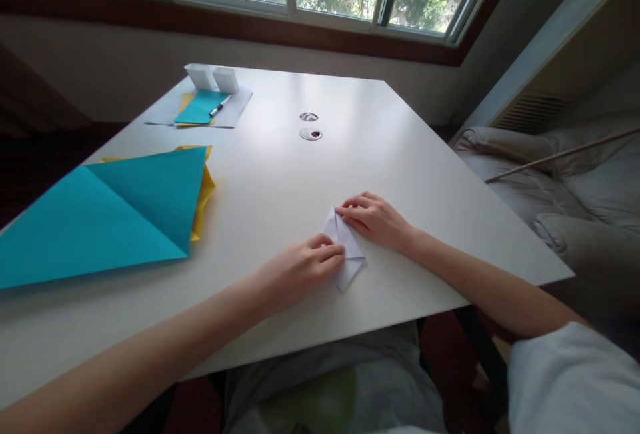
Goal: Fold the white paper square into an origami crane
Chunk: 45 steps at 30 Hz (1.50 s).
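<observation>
A small sheet of white paper (353, 247), folded into a kite-like shape with a pointed top, lies on the table near its front edge. My left hand (313, 262) holds it from the left, fingers bent over its middle and pressing it down. At the upper tip, my right hand (373, 219) has its fingertips closed together on the right edge of the fold. Parts of the paper under the left fingers are hidden.
The white table (260, 214) carries a large creased blue sheet (135, 214) over yellow paper (204, 201) at left. Farther back are smaller blue paper (200, 107), a pen (220, 106) and white folded pieces (226, 79). Two round table inserts (311, 134) sit mid-table; a sofa (590, 181) stands right.
</observation>
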Available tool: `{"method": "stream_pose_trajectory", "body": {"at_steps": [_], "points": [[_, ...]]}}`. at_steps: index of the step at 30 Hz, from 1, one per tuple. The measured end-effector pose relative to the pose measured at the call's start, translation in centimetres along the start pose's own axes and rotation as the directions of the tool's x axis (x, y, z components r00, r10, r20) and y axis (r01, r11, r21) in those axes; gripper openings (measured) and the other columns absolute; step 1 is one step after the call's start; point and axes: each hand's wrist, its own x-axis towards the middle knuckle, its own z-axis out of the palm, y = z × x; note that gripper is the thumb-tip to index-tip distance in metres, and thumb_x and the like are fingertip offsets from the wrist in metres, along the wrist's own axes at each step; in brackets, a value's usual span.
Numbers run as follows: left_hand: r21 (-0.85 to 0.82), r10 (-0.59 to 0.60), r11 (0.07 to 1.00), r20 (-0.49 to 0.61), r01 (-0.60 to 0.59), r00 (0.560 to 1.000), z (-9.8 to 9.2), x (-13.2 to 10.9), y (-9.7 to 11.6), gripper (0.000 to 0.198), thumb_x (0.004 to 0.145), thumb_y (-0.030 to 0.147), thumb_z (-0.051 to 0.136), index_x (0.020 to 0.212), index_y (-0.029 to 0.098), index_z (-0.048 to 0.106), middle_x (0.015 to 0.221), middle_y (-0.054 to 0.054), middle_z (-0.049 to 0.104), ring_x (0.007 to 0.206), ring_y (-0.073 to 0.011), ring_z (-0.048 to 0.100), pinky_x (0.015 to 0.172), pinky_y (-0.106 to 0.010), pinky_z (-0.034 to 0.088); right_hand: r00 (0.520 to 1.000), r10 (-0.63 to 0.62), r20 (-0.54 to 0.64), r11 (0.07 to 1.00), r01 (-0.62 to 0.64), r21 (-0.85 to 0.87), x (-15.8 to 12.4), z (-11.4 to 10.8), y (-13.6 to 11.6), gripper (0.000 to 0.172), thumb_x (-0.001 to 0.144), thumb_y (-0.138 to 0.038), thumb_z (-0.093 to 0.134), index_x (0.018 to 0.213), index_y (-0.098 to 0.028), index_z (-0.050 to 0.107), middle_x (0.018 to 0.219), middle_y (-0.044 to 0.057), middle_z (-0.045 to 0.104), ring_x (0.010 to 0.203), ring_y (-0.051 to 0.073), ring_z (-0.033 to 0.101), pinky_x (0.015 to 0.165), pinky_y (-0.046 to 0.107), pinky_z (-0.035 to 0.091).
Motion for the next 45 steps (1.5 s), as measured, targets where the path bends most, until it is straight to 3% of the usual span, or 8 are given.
{"method": "stream_pose_trajectory", "body": {"at_steps": [12, 18, 21, 27, 31, 35, 41, 45], "points": [[-0.015, -0.020, 1.000, 0.012, 0.020, 1.000, 0.0, -0.1, 0.2, 0.022, 0.088, 0.010, 0.038, 0.095, 0.010, 0.059, 0.105, -0.009, 0.062, 0.095, -0.0202, 0.054, 0.079, -0.031, 0.052, 0.999, 0.023, 0.027, 0.999, -0.024, 0.049, 0.3, -0.3, 0.1, 0.027, 0.091, -0.026, 0.041, 0.106, -0.023, 0.063, 0.100, 0.006, 0.064, 0.089, 0.017, 0.055, 0.082, 0.033, 0.044], [0.015, -0.151, 0.988, 0.003, 0.151, 0.989, 0.4, -0.1, 0.7, 0.023, 0.087, 0.010, 0.040, 0.103, 0.011, 0.057, 0.106, -0.010, 0.062, 0.095, -0.0211, 0.055, 0.073, -0.032, 0.054, 0.994, 0.106, 0.009, 0.969, -0.106, 0.225, 0.4, -1.8, -0.2, 0.025, 0.090, -0.022, 0.042, 0.104, -0.017, 0.061, 0.098, 0.007, 0.065, 0.089, 0.015, 0.059, 0.082, 0.029, 0.045], [0.017, -0.244, 0.970, 0.010, 0.244, 0.970, 0.5, 0.2, 0.7, 0.028, 0.087, 0.011, 0.038, 0.109, 0.012, 0.055, 0.108, -0.012, 0.060, 0.095, -0.0223, 0.056, 0.072, -0.034, 0.054, 0.999, 0.016, 0.031, 0.960, -0.024, 0.279, 0.1, -2.3, -0.4, 0.023, 0.089, -0.026, 0.045, 0.102, -0.018, 0.063, 0.097, 0.007, 0.063, 0.088, 0.015, 0.058, 0.080, 0.029, 0.046], [-0.281, -0.289, 0.921, -0.034, 0.268, 0.957, 0.0, 0.0, -0.2, 0.031, 0.089, 0.014, 0.036, 0.114, 0.015, 0.054, 0.102, -0.008, 0.058, 0.083, -0.0149, 0.059, 0.074, -0.027, 0.051, 0.987, -0.098, 0.127, 0.966, 0.064, 0.250, -0.3, -2.3, -0.2, 0.024, 0.085, -0.025, 0.052, 0.106, -0.023, 0.063, 0.103, 0.006, 0.062, 0.090, 0.016, 0.054, 0.082, 0.031, 0.045], [-0.164, -0.443, 0.892, -0.139, 0.421, 0.886, -0.1, -0.5, -1.9, 0.025, 0.087, 0.021, 0.043, 0.106, 0.016, 0.059, 0.098, -0.008, 0.060, 0.089, -0.0185, 0.057, 0.077, -0.033, 0.049, 0.982, -0.101, 0.162, 0.961, 0.054, 0.271, -0.3, -2.7, 0.2, 0.025, 0.087, -0.019, 0.048, 0.106, -0.025, 0.064, 0.109, 0.003, 0.063, 0.094, 0.016, 0.051, 0.085, 0.031, 0.044], [-0.081, -0.538, 0.843, -0.176, 0.533, 0.824, 0.2, -0.8, -3.7, 0.025, 0.084, 0.031, 0.049, 0.099, 0.016, 0.063, 0.094, -0.008, 0.060, 0.085, -0.0193, 0.057, 0.076, -0.035, 0.049, 0.979, -0.115, 0.168, 0.954, 0.062, 0.294, -0.5, -2.9, 0.6, 0.028, 0.088, -0.015, 0.045, 0.104, -0.025, 0.065, 0.112, 0.001, 0.063, 0.092, 0.016, 0.050, 0.083, 0.031, 0.045], [-0.087, -0.517, 0.856, -0.112, 0.510, 0.848, 0.4, -0.9, -4.2, 0.021, 0.084, 0.029, 0.050, 0.088, 0.020, 0.068, 0.084, -0.005, 0.060, 0.078, -0.0165, 0.053, 0.070, -0.029, 0.047, 0.980, -0.096, 0.172, 0.943, 0.034, 0.331, -0.3, -3.1, 0.4, 0.030, 0.090, -0.016, 0.038, 0.110, -0.021, 0.061, 0.109, 0.003, 0.064, 0.092, 0.016, 0.054, 0.082, 0.030, 0.045], [-0.047, -0.508, 0.861, -0.094, 0.506, 0.856, 0.1, -0.8, -3.7, 0.021, 0.085, 0.029, 0.050, 0.086, 0.020, 0.069, 0.082, -0.005, 0.061, 0.077, -0.0167, 0.051, 0.069, -0.029, 0.045, 0.979, -0.038, 0.198, 0.962, -0.017, 0.272, -0.3, -3.5, -0.3, 0.031, 0.092, -0.027, 0.038, 0.117, -0.020, 0.056, 0.104, 0.005, 0.066, 0.094, 0.017, 0.054, 0.084, 0.033, 0.042]]}}
